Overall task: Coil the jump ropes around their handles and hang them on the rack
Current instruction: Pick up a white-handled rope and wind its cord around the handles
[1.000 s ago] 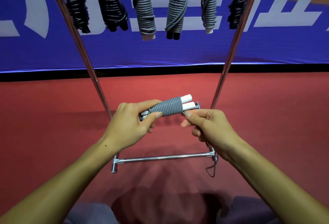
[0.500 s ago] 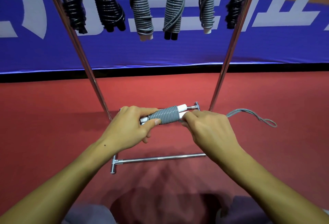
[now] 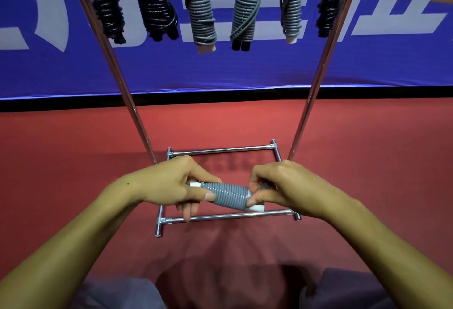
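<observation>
The loose grey tail that trailed off to your right half a second ago is gone from sight, and the bundle now tilts down to the right. The grey jump rope coiled tightly round its white plastic handles (image 3: 229,195) sits between your hands, above the chrome tube rack's (image 3: 221,216) base. Your left hand (image 3: 171,186) grips its left end; your right hand (image 3: 282,187) pinches the right end, fingers curled.

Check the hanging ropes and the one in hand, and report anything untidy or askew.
Nothing is damaged. The grey jump rope held by the left hand and right hand is coiled evenly. One hung grey bundle looks messier: loose strands cross diagonally over its coils. The rack stands straight.
</observation>
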`<state>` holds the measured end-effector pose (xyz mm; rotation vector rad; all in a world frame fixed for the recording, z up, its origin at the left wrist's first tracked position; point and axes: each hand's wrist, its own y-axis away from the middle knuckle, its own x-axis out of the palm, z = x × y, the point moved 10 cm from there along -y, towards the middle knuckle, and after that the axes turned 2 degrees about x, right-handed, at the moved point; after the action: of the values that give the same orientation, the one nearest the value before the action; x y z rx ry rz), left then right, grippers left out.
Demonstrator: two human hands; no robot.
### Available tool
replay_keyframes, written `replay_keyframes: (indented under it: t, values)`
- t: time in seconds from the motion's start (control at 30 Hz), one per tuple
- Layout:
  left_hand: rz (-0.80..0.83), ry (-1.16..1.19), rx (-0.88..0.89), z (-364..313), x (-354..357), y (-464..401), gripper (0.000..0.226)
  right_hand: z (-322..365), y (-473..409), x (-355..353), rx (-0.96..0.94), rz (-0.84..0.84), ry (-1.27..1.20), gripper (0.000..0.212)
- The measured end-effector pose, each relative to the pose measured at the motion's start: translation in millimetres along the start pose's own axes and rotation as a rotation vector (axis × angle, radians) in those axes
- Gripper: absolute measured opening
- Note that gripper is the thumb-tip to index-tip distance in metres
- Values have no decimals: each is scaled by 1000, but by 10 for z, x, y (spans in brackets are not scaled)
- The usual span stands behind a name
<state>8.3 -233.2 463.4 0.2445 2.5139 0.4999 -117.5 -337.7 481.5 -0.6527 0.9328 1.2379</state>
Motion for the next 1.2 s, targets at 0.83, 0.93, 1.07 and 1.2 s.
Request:
replay_keyframes:
  t: [0.83, 0.93, 1.07, 1.2]
  values:
    - [152, 301, 258, -479, 49, 217, 44, 73, 126, -161, -63, 124, -1203, 7]
    - [86, 283, 266, -482, -18, 226, 43, 74, 119, -177, -31, 122, -1227, 15]
    - [59, 249, 263, -481, -6, 221, 41, 78, 133, -64, 23, 242, -1189, 23]
    - [58, 242, 259, -482, 10, 208, 40, 71, 153, 30, 64, 314, -1210, 7]
